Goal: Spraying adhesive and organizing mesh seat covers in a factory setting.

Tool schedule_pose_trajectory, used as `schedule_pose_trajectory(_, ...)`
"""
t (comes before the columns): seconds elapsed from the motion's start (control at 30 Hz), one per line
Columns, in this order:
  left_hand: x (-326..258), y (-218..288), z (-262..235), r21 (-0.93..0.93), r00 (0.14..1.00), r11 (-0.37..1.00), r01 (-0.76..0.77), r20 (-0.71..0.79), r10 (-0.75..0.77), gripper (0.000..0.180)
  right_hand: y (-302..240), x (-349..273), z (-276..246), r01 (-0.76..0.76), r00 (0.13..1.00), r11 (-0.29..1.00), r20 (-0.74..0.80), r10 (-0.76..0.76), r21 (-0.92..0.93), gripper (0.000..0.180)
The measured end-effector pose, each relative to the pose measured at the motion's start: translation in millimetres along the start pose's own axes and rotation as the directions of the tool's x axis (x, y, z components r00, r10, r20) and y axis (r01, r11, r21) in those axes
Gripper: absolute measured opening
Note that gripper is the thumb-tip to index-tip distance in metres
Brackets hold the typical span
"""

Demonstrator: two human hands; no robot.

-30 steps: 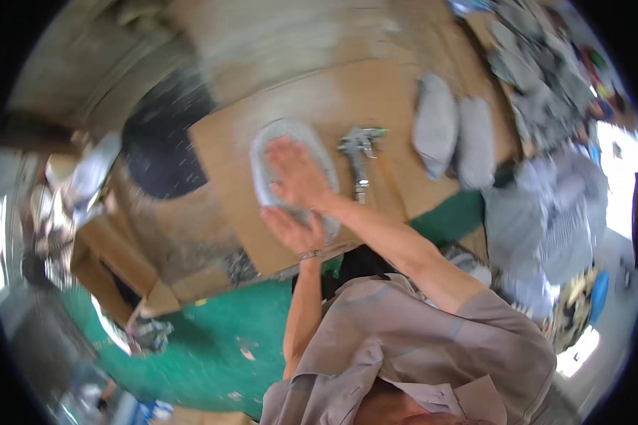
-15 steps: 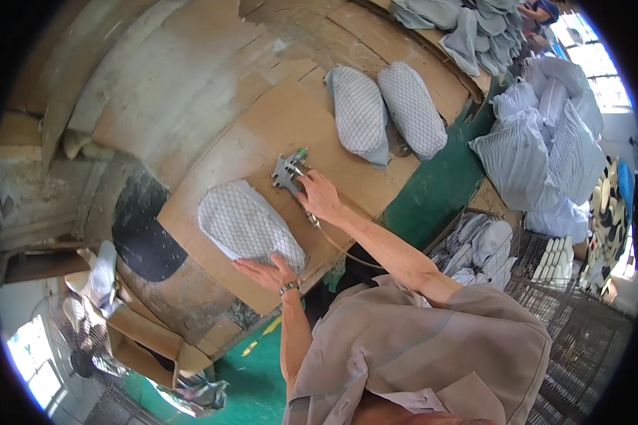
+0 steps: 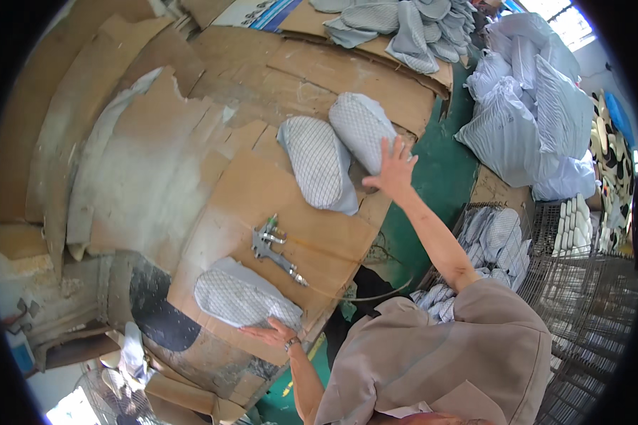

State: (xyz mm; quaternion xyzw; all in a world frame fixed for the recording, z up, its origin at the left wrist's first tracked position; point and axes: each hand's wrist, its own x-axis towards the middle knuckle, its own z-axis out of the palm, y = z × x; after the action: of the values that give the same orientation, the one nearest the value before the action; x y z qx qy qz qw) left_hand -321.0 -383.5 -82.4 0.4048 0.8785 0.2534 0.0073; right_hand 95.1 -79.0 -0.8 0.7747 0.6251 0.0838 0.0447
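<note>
A grey, grid-patterned stack of sole-shaped fabric pieces (image 3: 241,292) lies on the near part of a brown cardboard sheet (image 3: 319,241). My left hand (image 3: 273,333), with a watch at its wrist, rests its outstretched fingers along the stack's near end. Just beyond it a metal spray gun (image 3: 268,244) lies on the cardboard, its thin hose trailing toward me. Farther off are two more stacks side by side, the left one (image 3: 315,163) and the right one (image 3: 358,124). My right hand (image 3: 395,170), fingers spread, is at the right one's near end; I cannot tell whether it touches.
Loose grey pieces (image 3: 418,28) are heaped at the table's far end. White sacks (image 3: 524,113) stand on the green floor to the right. Nearer, a wire cage (image 3: 489,248) holds more grey pieces. Cardboard boxes (image 3: 181,393) stand at lower left.
My right hand has let go of the spray gun, which now lies on the cardboard, and has reached out to the far right stack. The left hand stays by the near stack. The view has shifted.
</note>
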Motion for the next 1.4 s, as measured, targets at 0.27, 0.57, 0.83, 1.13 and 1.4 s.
schedule_pose_trajectory(0.27,-2,-8,9,-0.032,0.999,0.999,-0.021,-0.028,0.02,0.093,80,52,59,-0.186,0.975,0.878,-0.028,0.22,0.442,0.1)
schedule_pose_trajectory(0.57,-2,-2,20,-0.025,1.0,1.0,-0.012,0.015,0.013,0.087,213,71,125,-0.48,0.815,0.139,0.382,0.435,0.866,0.074)
schedule_pose_trajectory(0.83,-7,-29,9,0.071,1.0,0.997,0.009,0.003,-0.009,0.086,164,-119,84,-0.175,0.649,-0.955,0.758,0.072,0.24,0.038)
schedule_pose_trajectory(1.13,-2,-48,16,0.089,1.0,0.996,0.0,0.025,-0.002,0.087,290,-203,53,-0.205,0.49,-0.618,0.626,0.607,0.759,0.046)
schedule_pose_trajectory(1.4,-7,-34,23,0.028,0.983,0.991,0.129,0.128,-0.132,0.087,341,-190,183,-0.804,0.413,0.341,0.045,0.91,0.487,0.083)
